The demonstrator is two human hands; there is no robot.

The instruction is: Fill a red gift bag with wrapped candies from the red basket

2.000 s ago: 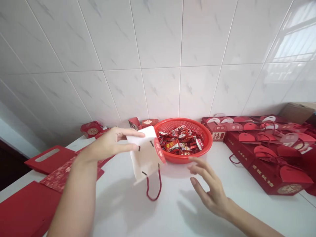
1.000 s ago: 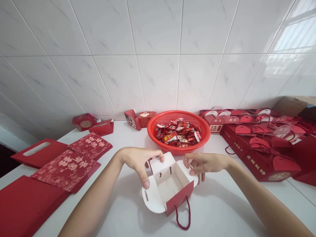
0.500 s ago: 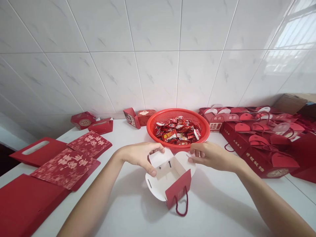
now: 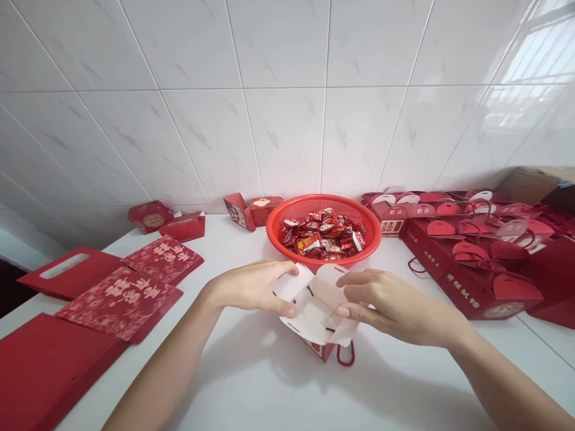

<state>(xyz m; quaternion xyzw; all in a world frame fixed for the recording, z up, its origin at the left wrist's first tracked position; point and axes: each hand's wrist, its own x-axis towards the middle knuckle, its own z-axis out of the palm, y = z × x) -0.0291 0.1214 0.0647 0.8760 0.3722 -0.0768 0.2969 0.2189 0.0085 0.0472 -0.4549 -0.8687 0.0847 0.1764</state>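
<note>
A small red gift box (image 4: 312,311) with a white inside stands on the table in front of me, its flaps folded outward. Dark cord ends show inside it, and a red cord handle (image 4: 345,356) hangs at its near right side. My left hand (image 4: 256,290) grips the box's left side, fingers at the back flap and thumb over the left flap. On the other side, my right hand (image 4: 393,305) pinches the right-hand flap between thumb and fingers. Just behind the box sits a red plastic basket (image 4: 274,236) of wrapped candies (image 4: 326,233).
Red boxes with cord handles (image 4: 467,257) crowd the right side, with a cardboard box (image 4: 527,188) behind. Flat red cartons (image 4: 119,299) and a red bag-shaped carton (image 4: 72,272) lie at left. Small boxes (image 4: 265,209) stand by the tiled wall (image 4: 287,131).
The box has turned and its near panel has tipped outward, showing its white side. My right hand has shifted nearer and closed on the flap, while my left moved slightly right.
</note>
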